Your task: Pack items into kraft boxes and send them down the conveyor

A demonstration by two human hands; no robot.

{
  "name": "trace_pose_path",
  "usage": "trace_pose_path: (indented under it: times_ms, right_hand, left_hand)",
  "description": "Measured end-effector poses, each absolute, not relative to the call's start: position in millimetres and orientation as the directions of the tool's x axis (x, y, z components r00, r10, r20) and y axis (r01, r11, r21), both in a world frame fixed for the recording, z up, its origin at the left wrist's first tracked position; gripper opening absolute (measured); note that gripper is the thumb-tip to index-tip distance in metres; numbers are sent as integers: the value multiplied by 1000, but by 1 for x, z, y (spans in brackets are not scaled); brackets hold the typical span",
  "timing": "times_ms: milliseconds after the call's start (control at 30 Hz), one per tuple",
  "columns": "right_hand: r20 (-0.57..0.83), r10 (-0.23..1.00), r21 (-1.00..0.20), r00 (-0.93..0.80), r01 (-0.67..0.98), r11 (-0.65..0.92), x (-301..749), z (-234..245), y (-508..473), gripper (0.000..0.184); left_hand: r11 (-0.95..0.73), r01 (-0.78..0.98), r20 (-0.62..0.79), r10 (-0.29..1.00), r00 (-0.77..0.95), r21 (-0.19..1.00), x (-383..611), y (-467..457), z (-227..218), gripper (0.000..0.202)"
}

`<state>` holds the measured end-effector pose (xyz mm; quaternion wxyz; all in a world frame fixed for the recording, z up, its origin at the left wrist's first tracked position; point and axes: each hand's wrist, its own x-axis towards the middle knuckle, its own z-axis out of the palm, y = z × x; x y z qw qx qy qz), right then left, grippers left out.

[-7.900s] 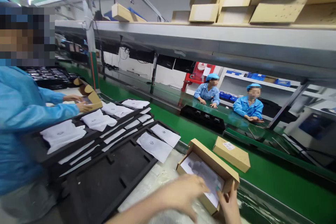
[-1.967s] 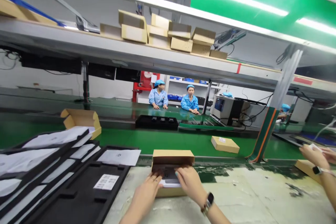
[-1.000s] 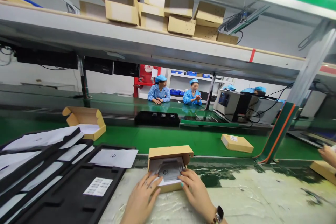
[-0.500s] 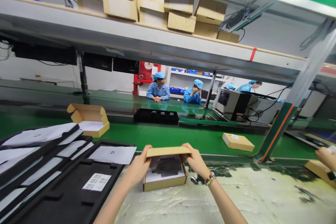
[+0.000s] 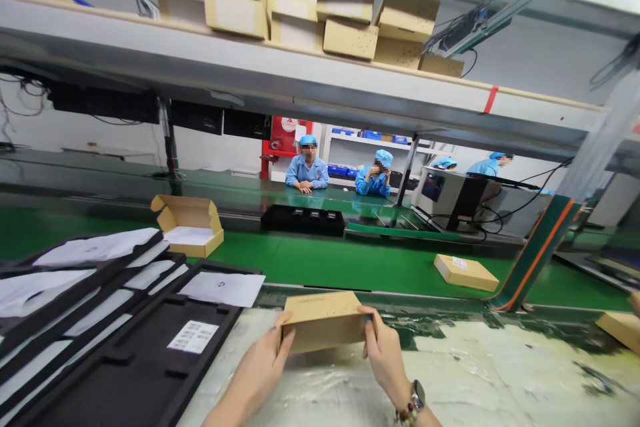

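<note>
Left hand [image 5: 264, 355] pinching left end of cardboard box [image 5: 325, 332], right hand [image 5: 384, 350] pinching its right end, box between both grips, over pale worktop [image 5: 465, 380], black tray [image 5: 125, 387] off to left

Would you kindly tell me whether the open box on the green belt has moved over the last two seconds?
Yes, rightward: the open box sat roughly in line with the dark post and now lies mostly to its right.
</note>
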<state>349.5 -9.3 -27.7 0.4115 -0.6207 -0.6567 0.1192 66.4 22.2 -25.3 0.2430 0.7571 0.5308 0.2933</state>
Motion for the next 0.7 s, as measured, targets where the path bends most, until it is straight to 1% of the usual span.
trace_pose_path:
  times_ms: [33,100,167,200,267,367,467,567,633,700]
  right_hand:
    - [386,912,-648,140,745,160,347,-14,-5,50]
    - [350,928,-594,128,796,115,344,11,4,50]
    - [307,949,-560,76,820,116,343,30,15,48]
    - [295,954,-553,50,823,128,344,37,21,48]
    - [292,956,-548,4,820,164,348,46,31,48]
    - [312,948,-541,-67,807,235,358,55,40,45]
    - [324,936,-560,-137,770,307,366,62,39,36]
    - [330,925,-576,-186,737,354,369,64,32,36]
    - [354,909,-551,-222,735,394,369,59,25,37]
    - [385,886,-461,-259,777,428,371,44,15,39]
  left_hand:
    - [-280,709,153,959,239,647,68,24,-8,59]
    - [-196,802,98,980,171,564,69,29,22,61]
    - [-151,852,66,989,136,501,68,38,45,59]
    - [-150,860,61,989,138,488,68,43,53,56]
    - [-165,854,65,986,153,494,65,53,65,50]
    - [-230,801,75,971,228,552,60,67,74,40]
    - [-272,731,28,944,328,626,54,73,78,40]
    - [-290,688,-11,918,397,665,48,72,79,44]
    - [-317,675,-6,903,430,666,46,65,76,47]
    - [-376,685,36,890,455,624,45,51,66,49]
